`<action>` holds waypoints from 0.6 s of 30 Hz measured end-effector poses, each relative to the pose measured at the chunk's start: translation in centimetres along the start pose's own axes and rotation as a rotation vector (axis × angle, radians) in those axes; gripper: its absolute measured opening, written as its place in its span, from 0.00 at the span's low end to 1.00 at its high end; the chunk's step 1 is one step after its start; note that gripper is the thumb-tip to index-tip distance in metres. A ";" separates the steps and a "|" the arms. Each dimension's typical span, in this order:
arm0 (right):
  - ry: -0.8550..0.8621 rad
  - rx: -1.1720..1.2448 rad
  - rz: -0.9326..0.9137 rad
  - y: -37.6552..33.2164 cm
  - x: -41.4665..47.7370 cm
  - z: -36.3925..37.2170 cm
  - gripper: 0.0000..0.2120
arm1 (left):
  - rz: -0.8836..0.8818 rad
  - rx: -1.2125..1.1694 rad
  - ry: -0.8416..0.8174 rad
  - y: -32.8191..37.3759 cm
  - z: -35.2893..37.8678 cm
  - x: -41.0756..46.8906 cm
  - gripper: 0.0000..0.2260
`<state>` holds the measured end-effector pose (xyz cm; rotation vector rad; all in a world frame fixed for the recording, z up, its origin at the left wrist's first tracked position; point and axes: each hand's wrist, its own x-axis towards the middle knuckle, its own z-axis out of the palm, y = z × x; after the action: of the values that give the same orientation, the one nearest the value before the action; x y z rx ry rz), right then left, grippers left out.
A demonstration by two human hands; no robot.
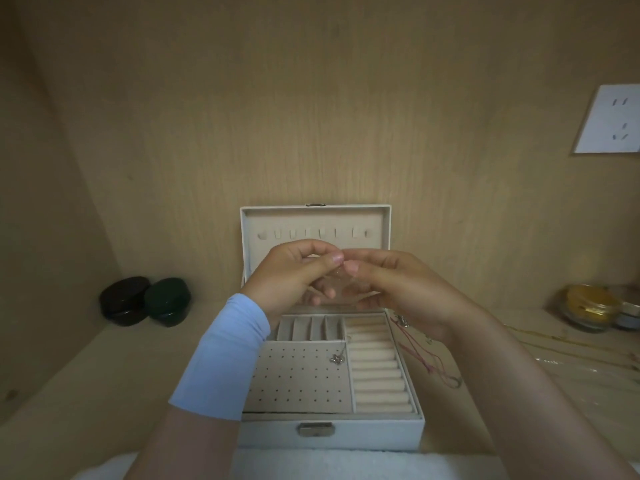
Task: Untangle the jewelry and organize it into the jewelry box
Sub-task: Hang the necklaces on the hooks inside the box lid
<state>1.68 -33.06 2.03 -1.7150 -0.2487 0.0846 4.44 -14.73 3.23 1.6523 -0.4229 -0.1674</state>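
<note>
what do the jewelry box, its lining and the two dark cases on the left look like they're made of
Jewelry box: off-white shell, matte and smooth, likely faux leather; its clasp looks like dull metal. Lining: beige, soft and non-reflective, probably velvet or flocking. Black case and dark green case: glossy highlights suggest hard plastic or lacquer; cannot tell which.

One jewelry box (332, 436) is open on the counter (104, 375), with one silver pendant (336, 359) on its dotted panel. Two hands, the left hand (291, 271) and the right hand (391, 289), pinch one small clear piece (338, 285). To the left sit two dark cases, a black case (124, 301) and a green case (168, 301). To the right are two jars, a gold jar (588, 308) and a small jar (628, 315), and one wall socket (609, 119).
</note>
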 end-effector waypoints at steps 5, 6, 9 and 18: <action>-0.043 0.010 -0.024 0.2 0.1 0.1 0.11 | 0.059 0.092 -0.046 0.4 -0.6 -0.1 0.04; -0.030 0.007 -0.030 0.2 0.1 0.2 0.10 | 0.060 0.110 -0.051 0.5 -0.7 -0.1 0.04; 0.036 0.027 -0.023 0.2 0.2 0.1 0.10 | 0.034 0.154 -0.079 0.8 -1.1 -0.1 0.04; -0.060 0.230 0.008 -1.1 -0.8 0.1 0.13 | 0.150 0.453 -0.040 1.5 -1.7 -0.8 0.08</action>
<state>0.71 -32.95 3.03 -1.4865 -0.2663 0.1650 4.03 -12.96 4.86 2.0535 -0.6475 0.0102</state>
